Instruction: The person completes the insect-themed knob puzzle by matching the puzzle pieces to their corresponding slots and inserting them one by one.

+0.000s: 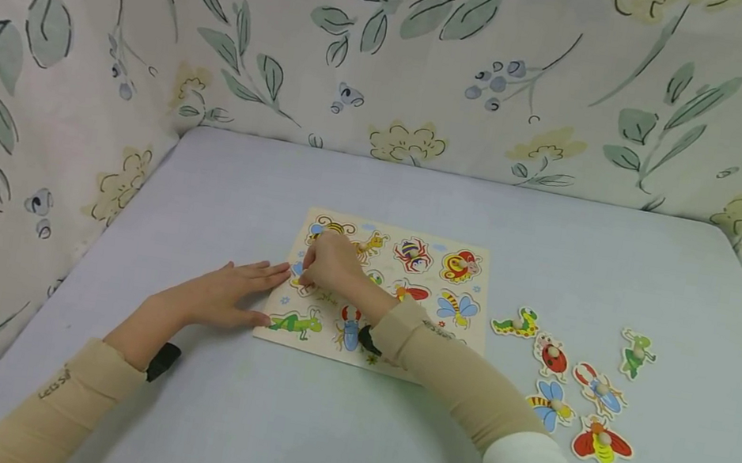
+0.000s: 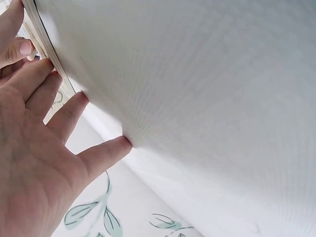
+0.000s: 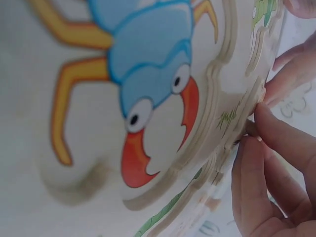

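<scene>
The board (image 1: 325, 349) lies flat on the table (image 1: 284, 427), with white surface running from its far and near edges. The right forearm crosses its near right part. Past its right edge lie six loose pieces: the caterpillar (image 1: 517, 323) just beside the board, then the ladybird (image 1: 551, 356), beetle (image 1: 599, 390), bee (image 1: 550, 406) and moth (image 1: 602, 442), with the grasshopper (image 1: 636, 354) apart. The left hand (image 1: 228, 294) has its fingers extended and spread, tips against the board's left edge, grasping nothing. The right hand (image 1: 333, 262) pinches a small knob (image 3: 253, 129) over the board's left side; its piece is mostly hidden.
</scene>
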Action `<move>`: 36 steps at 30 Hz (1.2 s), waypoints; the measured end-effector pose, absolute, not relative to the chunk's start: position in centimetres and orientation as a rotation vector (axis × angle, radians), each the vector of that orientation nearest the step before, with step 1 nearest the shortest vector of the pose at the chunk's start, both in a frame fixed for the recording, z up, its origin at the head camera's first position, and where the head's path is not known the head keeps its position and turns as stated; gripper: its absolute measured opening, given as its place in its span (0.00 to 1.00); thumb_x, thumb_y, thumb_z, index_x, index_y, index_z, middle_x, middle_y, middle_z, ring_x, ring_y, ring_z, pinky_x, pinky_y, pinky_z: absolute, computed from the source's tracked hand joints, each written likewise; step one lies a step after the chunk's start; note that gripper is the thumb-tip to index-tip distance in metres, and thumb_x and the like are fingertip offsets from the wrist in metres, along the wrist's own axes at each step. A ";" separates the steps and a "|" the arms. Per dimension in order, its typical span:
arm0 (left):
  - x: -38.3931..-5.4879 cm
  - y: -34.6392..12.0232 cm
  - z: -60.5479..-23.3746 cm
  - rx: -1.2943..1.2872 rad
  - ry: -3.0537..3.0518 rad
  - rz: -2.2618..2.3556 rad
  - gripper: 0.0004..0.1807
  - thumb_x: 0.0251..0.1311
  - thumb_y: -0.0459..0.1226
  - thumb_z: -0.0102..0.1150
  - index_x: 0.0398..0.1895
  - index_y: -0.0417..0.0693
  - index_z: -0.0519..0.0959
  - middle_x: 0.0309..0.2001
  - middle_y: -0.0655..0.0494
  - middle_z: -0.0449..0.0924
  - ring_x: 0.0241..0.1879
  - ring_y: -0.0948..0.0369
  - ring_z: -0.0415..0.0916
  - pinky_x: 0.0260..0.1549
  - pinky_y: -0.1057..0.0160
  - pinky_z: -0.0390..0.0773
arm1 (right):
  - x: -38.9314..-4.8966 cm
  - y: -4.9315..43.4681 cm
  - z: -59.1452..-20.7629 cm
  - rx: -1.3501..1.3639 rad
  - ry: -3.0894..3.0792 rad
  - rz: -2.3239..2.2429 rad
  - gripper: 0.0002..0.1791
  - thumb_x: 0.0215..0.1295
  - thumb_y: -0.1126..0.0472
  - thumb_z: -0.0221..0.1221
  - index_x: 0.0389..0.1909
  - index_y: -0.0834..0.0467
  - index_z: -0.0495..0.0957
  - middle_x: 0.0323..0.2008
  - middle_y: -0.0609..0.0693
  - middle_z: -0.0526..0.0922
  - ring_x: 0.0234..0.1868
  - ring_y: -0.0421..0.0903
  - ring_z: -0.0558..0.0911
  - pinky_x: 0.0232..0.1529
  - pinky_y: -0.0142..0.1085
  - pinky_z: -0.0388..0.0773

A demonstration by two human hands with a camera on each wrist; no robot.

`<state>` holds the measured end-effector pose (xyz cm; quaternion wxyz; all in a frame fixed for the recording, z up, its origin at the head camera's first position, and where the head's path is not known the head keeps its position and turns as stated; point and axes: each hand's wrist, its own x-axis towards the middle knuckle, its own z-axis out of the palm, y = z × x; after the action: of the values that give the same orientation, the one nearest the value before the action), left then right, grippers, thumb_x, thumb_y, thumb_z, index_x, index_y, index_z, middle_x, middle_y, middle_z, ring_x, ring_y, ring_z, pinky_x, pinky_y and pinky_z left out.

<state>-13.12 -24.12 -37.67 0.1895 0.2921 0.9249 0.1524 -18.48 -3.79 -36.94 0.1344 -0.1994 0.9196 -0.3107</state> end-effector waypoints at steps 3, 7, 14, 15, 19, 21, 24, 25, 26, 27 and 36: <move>-13.1 -24.1 -37.6 0.825 2.604 0.423 0.42 0.63 0.50 0.61 0.75 0.44 0.57 0.75 0.49 0.54 0.72 0.42 0.51 0.59 0.26 0.51 | -18.5 -3.8 -36.9 -0.581 2.662 -0.905 0.08 0.50 0.64 0.74 0.20 0.59 0.84 0.27 0.48 0.81 0.25 0.42 0.76 0.25 0.28 0.72; -13.1 -24.0 -37.5 0.828 2.606 0.415 0.41 0.63 0.51 0.60 0.75 0.44 0.58 0.75 0.49 0.54 0.72 0.42 0.51 0.59 0.26 0.51 | -18.5 -3.8 -37.0 -0.566 2.671 -0.880 0.08 0.51 0.63 0.74 0.20 0.59 0.84 0.32 0.49 0.78 0.28 0.43 0.75 0.27 0.29 0.72; -13.0 -24.0 -37.3 0.821 2.600 0.431 0.41 0.63 0.50 0.61 0.75 0.43 0.58 0.75 0.48 0.53 0.72 0.42 0.50 0.60 0.26 0.50 | -18.4 -3.9 -36.9 -0.579 2.674 -0.807 0.06 0.53 0.62 0.73 0.24 0.59 0.85 0.35 0.50 0.78 0.36 0.44 0.73 0.35 0.31 0.72; -13.0 -24.0 -37.3 0.819 2.600 0.432 0.41 0.63 0.50 0.61 0.75 0.43 0.58 0.75 0.48 0.53 0.72 0.42 0.50 0.60 0.26 0.50 | -18.4 -3.9 -36.9 -0.584 2.672 -0.797 0.06 0.53 0.62 0.73 0.25 0.59 0.85 0.34 0.49 0.78 0.36 0.44 0.74 0.35 0.31 0.72; -13.0 -24.1 -37.3 0.809 2.596 0.433 0.42 0.63 0.50 0.61 0.75 0.43 0.57 0.75 0.48 0.53 0.72 0.42 0.50 0.60 0.26 0.50 | -18.3 -3.7 -36.9 -0.598 2.638 -0.805 0.07 0.54 0.61 0.72 0.31 0.59 0.86 0.31 0.48 0.81 0.32 0.42 0.74 0.31 0.29 0.71; -13.0 -24.1 -37.3 0.804 2.595 0.430 0.42 0.63 0.50 0.61 0.75 0.43 0.57 0.75 0.48 0.53 0.72 0.42 0.50 0.60 0.26 0.49 | -18.1 -3.5 -36.9 -0.600 2.615 -0.826 0.09 0.55 0.61 0.70 0.36 0.60 0.86 0.31 0.48 0.82 0.31 0.42 0.75 0.30 0.28 0.70; -13.0 -24.1 -37.3 0.800 2.597 0.420 0.42 0.63 0.50 0.61 0.75 0.43 0.57 0.75 0.49 0.53 0.72 0.42 0.50 0.61 0.27 0.49 | -17.9 -3.1 -36.9 -0.610 2.592 -0.849 0.14 0.56 0.61 0.70 0.42 0.62 0.85 0.34 0.50 0.84 0.33 0.42 0.78 0.34 0.28 0.72; -13.0 -24.1 -37.3 0.801 2.598 0.416 0.42 0.63 0.51 0.60 0.75 0.43 0.57 0.75 0.49 0.53 0.72 0.42 0.50 0.61 0.27 0.49 | -17.8 -2.9 -36.9 -0.610 2.585 -0.858 0.16 0.56 0.61 0.70 0.44 0.63 0.84 0.35 0.50 0.85 0.35 0.43 0.79 0.36 0.29 0.74; -13.0 -24.1 -37.4 0.803 2.599 0.414 0.42 0.63 0.51 0.60 0.75 0.43 0.57 0.75 0.49 0.53 0.72 0.42 0.50 0.61 0.27 0.49 | -17.8 -2.8 -36.9 -0.611 2.582 -0.861 0.17 0.56 0.61 0.70 0.45 0.63 0.84 0.37 0.51 0.86 0.37 0.43 0.80 0.39 0.30 0.75; -13.0 -24.1 -37.4 0.804 2.600 0.412 0.42 0.63 0.51 0.60 0.75 0.43 0.57 0.75 0.49 0.53 0.72 0.42 0.50 0.61 0.27 0.50 | -17.7 -2.6 -36.8 -0.612 2.579 -0.863 0.18 0.56 0.60 0.71 0.47 0.63 0.84 0.39 0.51 0.86 0.39 0.43 0.81 0.42 0.31 0.76; -12.9 -24.0 -37.5 0.804 2.603 0.415 0.42 0.63 0.52 0.60 0.75 0.44 0.57 0.75 0.49 0.53 0.72 0.42 0.50 0.61 0.27 0.50 | -17.3 0.0 -36.9 -0.674 2.515 -1.022 0.19 0.56 0.61 0.71 0.49 0.63 0.83 0.43 0.52 0.86 0.45 0.45 0.83 0.45 0.31 0.78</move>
<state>-12.94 -23.99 -37.46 0.1915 0.2864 0.9271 0.1479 -17.25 0.01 -36.86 0.1715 -0.2372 0.8859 -0.3598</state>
